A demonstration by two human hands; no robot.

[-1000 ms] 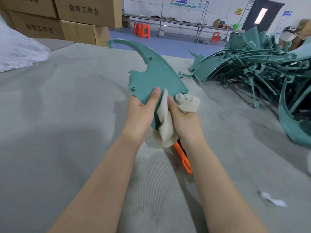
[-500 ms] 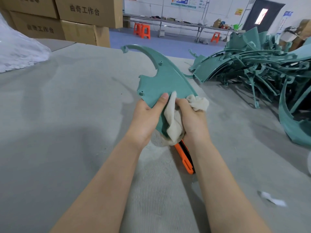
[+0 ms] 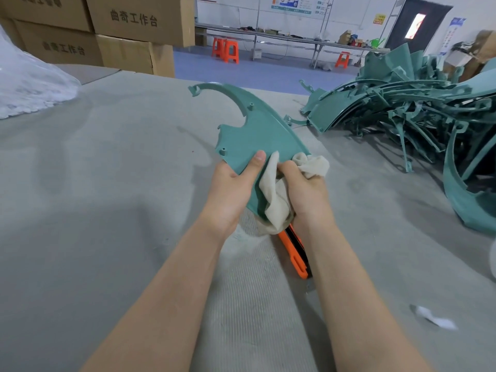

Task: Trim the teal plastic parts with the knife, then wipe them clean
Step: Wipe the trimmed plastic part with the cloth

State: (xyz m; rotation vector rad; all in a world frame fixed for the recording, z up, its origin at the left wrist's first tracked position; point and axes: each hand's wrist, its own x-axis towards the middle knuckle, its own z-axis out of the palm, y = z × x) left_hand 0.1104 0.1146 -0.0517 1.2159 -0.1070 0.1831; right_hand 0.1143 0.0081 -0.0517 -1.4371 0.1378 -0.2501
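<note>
Holding 1 teal part [image 3: 252, 130] and 1 cloth [image 3: 276, 200], 2 hands.

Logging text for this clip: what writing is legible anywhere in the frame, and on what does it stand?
"曲奇工作台": upper cardboard box.
"曲奇工作台": lower cardboard box, softer but legible.
Top-left box: print cut off by the frame edge, unreadable.
Wall poster, yellow sign, blue banner: too small to read.
</note>
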